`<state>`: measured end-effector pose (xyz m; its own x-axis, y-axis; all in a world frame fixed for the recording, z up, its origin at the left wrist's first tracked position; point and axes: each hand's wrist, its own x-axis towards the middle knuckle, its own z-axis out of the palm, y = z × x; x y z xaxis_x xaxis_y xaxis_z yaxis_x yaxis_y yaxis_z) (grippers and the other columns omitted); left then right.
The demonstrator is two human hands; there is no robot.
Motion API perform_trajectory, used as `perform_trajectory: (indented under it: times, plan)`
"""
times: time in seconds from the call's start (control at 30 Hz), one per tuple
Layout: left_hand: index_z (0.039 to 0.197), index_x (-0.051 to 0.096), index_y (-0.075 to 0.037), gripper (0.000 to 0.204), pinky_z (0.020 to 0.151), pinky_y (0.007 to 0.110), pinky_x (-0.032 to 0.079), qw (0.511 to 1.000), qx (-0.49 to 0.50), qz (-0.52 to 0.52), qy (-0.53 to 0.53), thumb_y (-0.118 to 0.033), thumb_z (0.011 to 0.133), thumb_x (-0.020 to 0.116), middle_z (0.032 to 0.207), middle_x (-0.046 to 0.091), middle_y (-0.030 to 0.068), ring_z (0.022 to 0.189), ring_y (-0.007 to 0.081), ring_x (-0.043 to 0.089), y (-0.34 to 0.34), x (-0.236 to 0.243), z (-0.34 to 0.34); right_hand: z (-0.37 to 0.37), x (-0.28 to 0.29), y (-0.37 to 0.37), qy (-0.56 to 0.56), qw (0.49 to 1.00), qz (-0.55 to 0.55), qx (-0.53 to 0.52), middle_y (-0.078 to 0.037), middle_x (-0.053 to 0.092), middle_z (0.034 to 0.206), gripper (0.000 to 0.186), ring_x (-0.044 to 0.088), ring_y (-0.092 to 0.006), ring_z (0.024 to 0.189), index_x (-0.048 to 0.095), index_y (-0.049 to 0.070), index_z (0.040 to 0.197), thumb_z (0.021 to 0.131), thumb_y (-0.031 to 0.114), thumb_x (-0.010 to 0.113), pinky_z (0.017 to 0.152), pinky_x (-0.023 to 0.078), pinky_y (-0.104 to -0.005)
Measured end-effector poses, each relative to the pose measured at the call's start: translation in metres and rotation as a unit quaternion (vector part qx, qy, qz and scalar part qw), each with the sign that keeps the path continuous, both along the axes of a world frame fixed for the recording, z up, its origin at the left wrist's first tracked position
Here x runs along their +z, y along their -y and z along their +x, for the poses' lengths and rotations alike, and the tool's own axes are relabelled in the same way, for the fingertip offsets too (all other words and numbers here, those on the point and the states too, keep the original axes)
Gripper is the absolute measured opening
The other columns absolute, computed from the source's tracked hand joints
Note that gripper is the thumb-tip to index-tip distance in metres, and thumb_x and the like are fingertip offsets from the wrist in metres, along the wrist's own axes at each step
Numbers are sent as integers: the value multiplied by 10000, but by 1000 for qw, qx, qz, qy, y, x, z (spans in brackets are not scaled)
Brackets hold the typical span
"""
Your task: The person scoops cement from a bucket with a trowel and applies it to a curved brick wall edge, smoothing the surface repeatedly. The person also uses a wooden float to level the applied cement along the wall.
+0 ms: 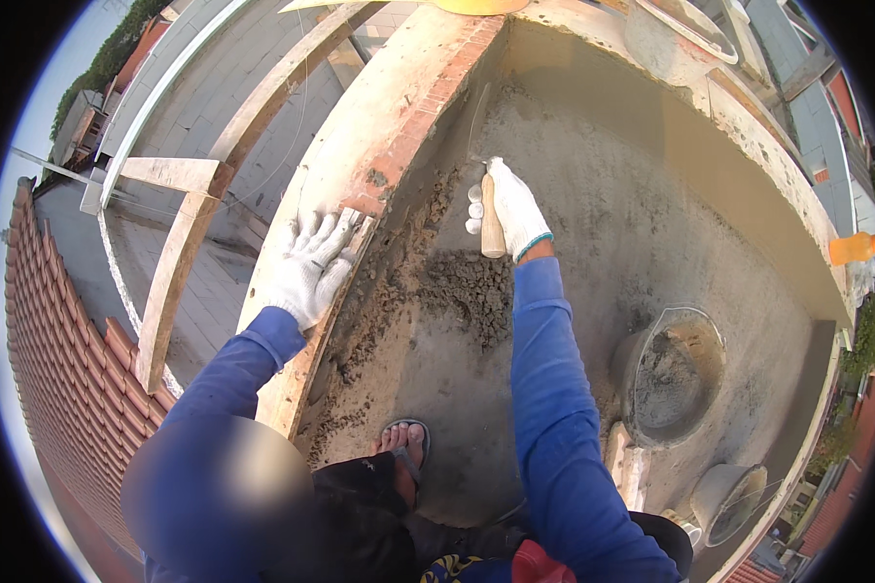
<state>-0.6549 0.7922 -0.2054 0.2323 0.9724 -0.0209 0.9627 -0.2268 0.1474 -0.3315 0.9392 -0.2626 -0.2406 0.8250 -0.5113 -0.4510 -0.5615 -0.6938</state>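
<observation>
My left hand (306, 267), in a white glove, lies with spread fingers on a wooden board (319, 374) along the inner edge of the brick-and-plaster ledge (399, 117). My right hand (506, 204), also gloved, grips the wooden handle of a trowel (492, 231). Its thin blade points away from me beside the plastered inner face of the ledge. A loose dark patch of wet mortar (467, 291) lies on the floor below my right hand, with crumbs strewn along the ledge's foot.
A large mortar bucket (666, 379) and a smaller bucket (734, 500) stand at right. An orange bottle (851, 250) sits on the right wall, another bucket (676, 29) at the back. Timber framing (180, 272) and tiled roofing (68, 369) lie left. My sandalled foot (408, 442) is below.
</observation>
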Motion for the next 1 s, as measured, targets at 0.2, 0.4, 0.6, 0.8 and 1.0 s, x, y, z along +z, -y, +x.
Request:
perform_trajectory:
  times: [0.2, 0.4, 0.6, 0.8, 1.0]
  plan:
    - [1701, 454, -192, 668, 1371, 602, 124, 1000, -6, 21, 5, -393, 1082, 605, 1730, 465, 163, 1655, 416, 314, 4, -15, -19, -20, 17, 9, 82, 987, 8, 137, -74, 589, 838, 378, 559, -183, 583, 514, 105, 1190, 1164, 482, 508, 484, 540, -409]
    - [1700, 457, -188, 656, 1368, 616, 108, 999, -12, 24, 17, -376, 1086, 597, 1733, 455, 176, 1657, 427, 306, 5, -10, -15, -48, 11, 102, -10, 989, -14, 149, -72, 618, 792, 378, 603, -179, 573, 516, 109, 1207, 1157, 483, 534, 466, 552, -405]
    - [1688, 473, -171, 644, 1368, 612, 116, 999, -19, 39, 8, -386, 1093, 594, 1729, 462, 174, 1657, 407, 314, 7, -12, -21, -32, -7, 173, -118, 985, -89, 94, -39, 607, 743, 431, 582, -185, 542, 622, 146, 1139, 1138, 570, 546, 464, 518, -387]
    - [1682, 483, -176, 626, 1368, 609, 135, 998, -22, 49, 23, -385, 1101, 586, 1716, 486, 159, 1649, 400, 334, 2, -13, -11, -18, -97, 129, -214, 968, -132, -15, -51, 606, 878, 422, 575, -166, 636, 597, 137, 1129, 1130, 559, 585, 529, 486, -356]
    - [1684, 480, -180, 628, 1370, 607, 127, 999, -14, 42, 12, -385, 1100, 589, 1716, 484, 162, 1650, 399, 332, 9, -15, -24, -78, -45, 170, -149, 972, -134, 122, -38, 591, 785, 416, 568, -195, 577, 502, 152, 1143, 1156, 568, 510, 507, 517, -409]
